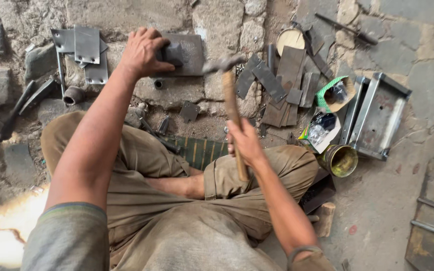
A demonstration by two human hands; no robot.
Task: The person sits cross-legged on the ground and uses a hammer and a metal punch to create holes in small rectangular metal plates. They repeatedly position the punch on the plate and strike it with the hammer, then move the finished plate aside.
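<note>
My left hand (143,52) reaches forward and holds a small dark metal piece (174,53) down on a flat grey steel plate (189,55) lying on the stone floor. A wooden-handled hammer (231,103) is gripped by my right hand (244,143) near the lower part of its handle. The hammer's steel head (223,63) hovers just right of the plate, slightly blurred. I sit cross-legged in tan trousers, knees spread below both hands.
Cut metal sheets (84,47) lie at the far left, a heap of dark steel strips (287,85) at the right. A metal tray (380,118), a brass-coloured tin (341,160), a small pipe ring (73,95) and a wooden block (326,218) surround me.
</note>
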